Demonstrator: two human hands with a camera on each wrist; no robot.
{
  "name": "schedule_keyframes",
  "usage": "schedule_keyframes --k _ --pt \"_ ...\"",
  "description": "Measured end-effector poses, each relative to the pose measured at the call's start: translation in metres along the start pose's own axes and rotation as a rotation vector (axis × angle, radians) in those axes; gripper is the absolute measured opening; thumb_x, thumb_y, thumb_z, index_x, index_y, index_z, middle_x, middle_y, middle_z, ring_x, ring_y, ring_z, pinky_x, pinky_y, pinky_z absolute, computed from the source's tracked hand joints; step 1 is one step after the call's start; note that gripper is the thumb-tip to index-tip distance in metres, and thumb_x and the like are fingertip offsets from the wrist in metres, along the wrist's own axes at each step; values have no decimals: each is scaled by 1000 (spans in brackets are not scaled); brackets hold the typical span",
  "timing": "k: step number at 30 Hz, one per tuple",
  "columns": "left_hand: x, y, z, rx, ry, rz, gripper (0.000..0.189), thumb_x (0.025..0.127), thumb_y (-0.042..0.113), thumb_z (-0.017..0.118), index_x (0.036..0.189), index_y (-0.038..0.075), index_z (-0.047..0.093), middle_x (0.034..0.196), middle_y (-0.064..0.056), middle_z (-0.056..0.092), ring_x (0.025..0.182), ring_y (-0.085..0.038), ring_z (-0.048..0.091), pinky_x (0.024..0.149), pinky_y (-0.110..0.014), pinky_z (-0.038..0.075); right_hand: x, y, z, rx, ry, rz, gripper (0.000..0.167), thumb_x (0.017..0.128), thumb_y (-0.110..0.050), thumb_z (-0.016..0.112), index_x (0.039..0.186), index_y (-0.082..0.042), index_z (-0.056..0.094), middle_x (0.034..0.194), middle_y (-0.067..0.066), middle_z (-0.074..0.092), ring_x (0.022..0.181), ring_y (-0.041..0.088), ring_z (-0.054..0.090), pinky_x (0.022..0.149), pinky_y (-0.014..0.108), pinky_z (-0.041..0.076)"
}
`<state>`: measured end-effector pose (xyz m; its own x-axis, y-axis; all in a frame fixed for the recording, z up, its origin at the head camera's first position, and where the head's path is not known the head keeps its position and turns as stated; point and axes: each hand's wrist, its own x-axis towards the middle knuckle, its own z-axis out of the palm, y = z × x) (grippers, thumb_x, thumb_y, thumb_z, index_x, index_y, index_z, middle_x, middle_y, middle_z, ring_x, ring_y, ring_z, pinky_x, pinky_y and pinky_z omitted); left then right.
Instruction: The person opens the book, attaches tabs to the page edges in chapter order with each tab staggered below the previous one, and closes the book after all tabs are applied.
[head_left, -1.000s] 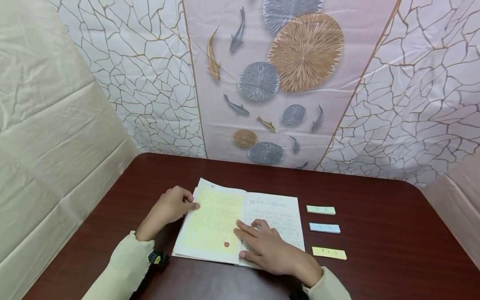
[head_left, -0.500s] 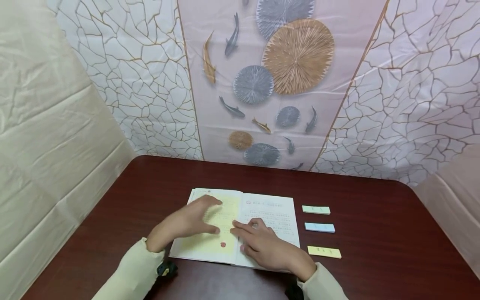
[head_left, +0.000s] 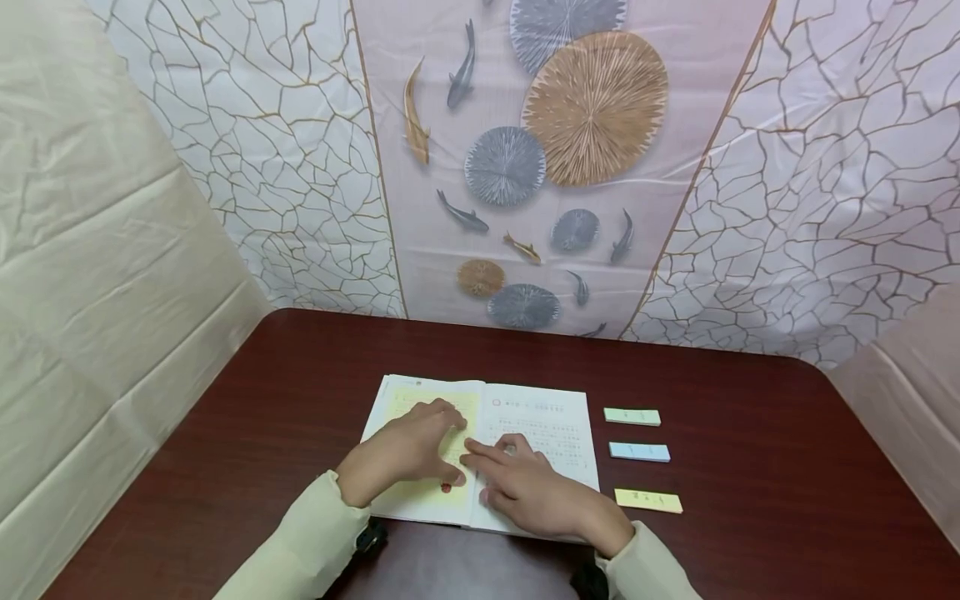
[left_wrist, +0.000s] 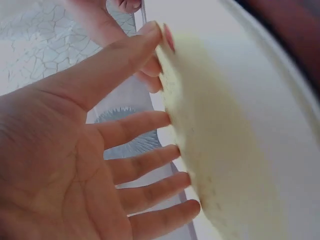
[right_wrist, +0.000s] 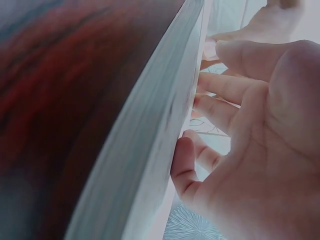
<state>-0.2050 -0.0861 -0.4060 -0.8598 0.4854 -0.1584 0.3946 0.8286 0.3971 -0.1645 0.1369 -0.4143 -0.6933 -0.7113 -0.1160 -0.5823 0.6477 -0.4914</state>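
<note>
An open book [head_left: 555,417] lies on the dark red-brown table, its left page tinted yellow and its right page white with printed lines. My left hand [head_left: 408,446] is spread over the yellow page, fingertips touching the paper close to the centre fold; the left wrist view shows the fingers [left_wrist: 145,162] fairly straight against it. On the right page rests my right hand [head_left: 536,492], index and middle fingers reaching to the fold, the other fingers bent. In the right wrist view its fingertips meet the page above the thick page block [right_wrist: 145,135]. Neither hand grips anything.
Right of the book lie three small paper strips in a column: a green one [head_left: 632,417], a blue one [head_left: 639,452] and a yellow one [head_left: 648,500]. Behind the table [head_left: 750,433] hangs a patterned curtain [head_left: 300,167]; a plain cloth [head_left: 112,292] stands along the left side.
My left hand has let go of the left page's outer edge and moved right across the page to the fold. The lifted page now lies flat. The right hand stays on the right page.
</note>
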Motion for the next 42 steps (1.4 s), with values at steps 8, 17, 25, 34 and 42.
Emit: schedule_keyframes --k 8,17,25,34,42 --pt "0 3 -3 -12 -20 15 67 81 30 95 135 3 65 159 -13 49 150 -32 42 117 -47 42 -1 1 -8 87 69 -16 47 109 -21 58 155 -10 52 165 9 44 145 30 41 115 56 40" --pt "3 0 -2 -71 -57 45 74 83 27 92 142 -1 59 163 -17 44 154 -34 37 125 -48 31 -28 33 -55 90 245 165 44 106 -18 66 147 -3 58 145 16 62 129 38 61 104 57 52" --pt "2 -4 -1 -123 -50 29 73 83 25 93 142 -1 59 164 -18 43 155 -34 36 124 -48 32 -56 93 -79 -75 310 419 52 99 -8 74 145 6 56 142 32 56 132 53 51 101 65 50" --pt "2 -6 2 -158 -61 29 73 83 24 92 143 -1 59 165 -18 42 155 -34 35 124 -49 33 -72 137 -75 -93 276 476 46 94 -1 76 136 8 61 136 37 55 127 58 49 95 66 50" --pt "4 -8 3 -157 -67 48 72 84 24 92 142 -2 59 164 -19 42 156 -35 34 125 -49 31 -72 150 -73 -106 265 463 31 94 3 74 124 4 68 121 25 61 116 49 55 86 58 53"
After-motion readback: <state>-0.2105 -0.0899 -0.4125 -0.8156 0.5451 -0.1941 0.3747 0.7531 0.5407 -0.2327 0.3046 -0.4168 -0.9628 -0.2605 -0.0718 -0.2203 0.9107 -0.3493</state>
